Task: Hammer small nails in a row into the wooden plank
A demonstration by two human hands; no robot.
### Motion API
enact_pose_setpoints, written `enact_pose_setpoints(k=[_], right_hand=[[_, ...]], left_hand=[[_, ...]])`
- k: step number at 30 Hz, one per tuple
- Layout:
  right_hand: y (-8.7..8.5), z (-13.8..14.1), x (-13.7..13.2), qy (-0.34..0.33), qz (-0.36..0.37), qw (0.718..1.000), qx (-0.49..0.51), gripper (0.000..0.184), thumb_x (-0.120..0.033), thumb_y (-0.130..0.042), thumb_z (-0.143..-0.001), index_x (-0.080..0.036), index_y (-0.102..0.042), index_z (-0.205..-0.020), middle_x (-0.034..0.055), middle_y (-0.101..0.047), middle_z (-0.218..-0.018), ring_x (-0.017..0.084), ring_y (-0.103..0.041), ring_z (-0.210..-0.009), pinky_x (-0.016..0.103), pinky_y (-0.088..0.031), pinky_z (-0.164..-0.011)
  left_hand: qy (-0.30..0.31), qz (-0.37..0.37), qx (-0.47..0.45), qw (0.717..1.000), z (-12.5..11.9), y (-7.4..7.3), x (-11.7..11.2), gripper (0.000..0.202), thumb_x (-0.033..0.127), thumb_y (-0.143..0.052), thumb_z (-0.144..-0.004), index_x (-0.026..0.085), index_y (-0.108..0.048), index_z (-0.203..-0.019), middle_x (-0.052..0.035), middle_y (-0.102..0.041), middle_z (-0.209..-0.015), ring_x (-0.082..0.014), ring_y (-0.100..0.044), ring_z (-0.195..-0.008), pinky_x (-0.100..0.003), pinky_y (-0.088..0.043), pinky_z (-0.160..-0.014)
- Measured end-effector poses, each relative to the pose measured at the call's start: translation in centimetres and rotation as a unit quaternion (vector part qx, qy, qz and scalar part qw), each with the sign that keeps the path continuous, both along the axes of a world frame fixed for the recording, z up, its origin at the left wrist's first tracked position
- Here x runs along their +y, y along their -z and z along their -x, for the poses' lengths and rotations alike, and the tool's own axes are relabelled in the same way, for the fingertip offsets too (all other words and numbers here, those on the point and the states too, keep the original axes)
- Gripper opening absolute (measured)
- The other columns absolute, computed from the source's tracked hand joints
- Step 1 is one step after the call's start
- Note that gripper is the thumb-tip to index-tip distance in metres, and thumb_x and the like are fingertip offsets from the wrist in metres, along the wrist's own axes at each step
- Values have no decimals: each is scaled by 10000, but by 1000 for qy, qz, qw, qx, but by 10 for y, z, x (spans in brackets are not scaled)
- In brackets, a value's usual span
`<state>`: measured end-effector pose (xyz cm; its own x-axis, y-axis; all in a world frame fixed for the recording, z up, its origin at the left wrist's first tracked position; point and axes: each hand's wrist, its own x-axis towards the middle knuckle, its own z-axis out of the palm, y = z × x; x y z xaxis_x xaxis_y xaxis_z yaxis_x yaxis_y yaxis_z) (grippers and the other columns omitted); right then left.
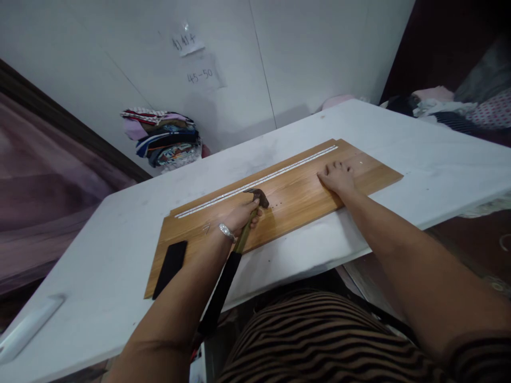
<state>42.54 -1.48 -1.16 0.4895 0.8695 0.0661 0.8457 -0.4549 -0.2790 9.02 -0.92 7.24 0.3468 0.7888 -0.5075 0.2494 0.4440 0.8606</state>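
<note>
My left hand (241, 217), a metal bracelet on its wrist, is closed around a claw hammer (246, 229) just below its head. The hammer's black-gripped handle slants down towards my body, and its head is over a brown wooden board (297, 194). My right hand (338, 176) rests on the board's right part with fingers apart and slightly bent. Between my hands several small dark dots (276, 205) mark the wood. Left of my left hand lie a few thin nails (206, 227). A long pale metal strip (255, 183) runs along the board's far side.
A flat black object (171, 266) lies on the board's left end. The board is on a white table (115, 239) against a pale wall. A white roll-like object (30, 330) lies at the near left. Folded cloths (167, 139) are stacked behind the table.
</note>
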Motion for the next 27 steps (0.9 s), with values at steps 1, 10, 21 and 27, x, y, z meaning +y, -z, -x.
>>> enact_pose_setpoints(k=[1, 10, 21, 27], right_hand=[[0, 0, 0, 0, -1, 1000, 0, 612, -535, -323, -958, -124, -614, -1305, 217, -503, -1468, 356, -368, -1372, 545, -255, -1091], [-1, 1, 0, -1, 6, 1000, -8, 617, -522, -297, -968, -111, -607, -1308, 222, -498, -1469, 355, -368, -1374, 544, -261, -1091], [-2, 2, -1, 0, 0, 1000, -6, 598, -507, -306, -970, -112, -621, -1291, 219, -518, -1448, 350, -389, -1353, 538, -262, -1090], [1, 0, 0, -1, 0, 1000, -8, 628, -534, -297, -972, -109, -610, -1311, 220, -504, -1462, 355, -375, -1365, 549, -256, -1094]], left_hand=[[0, 0, 2, 1000, 0, 1, -1, 248, 373, -608, -935, 161, -550, -821, 9, -563, -644, -48, -408, -399, -162, -298, -356], [3, 1, 1, 1000, 0, 4, 0, 281, 392, -622, -929, 148, -557, -804, 8, -562, -636, -48, -418, -396, -163, -300, -347], [-1, -8, 14, 1000, -1, 3, -2, 282, 363, -577, -959, 142, -555, -784, -1, -565, -633, -48, -423, -399, -163, -316, -355], [-3, 1, 0, 1000, -1, 0, -1, 235, 351, -581, -952, 157, -542, -825, 7, -568, -643, -51, -416, -393, -162, -303, -348]])
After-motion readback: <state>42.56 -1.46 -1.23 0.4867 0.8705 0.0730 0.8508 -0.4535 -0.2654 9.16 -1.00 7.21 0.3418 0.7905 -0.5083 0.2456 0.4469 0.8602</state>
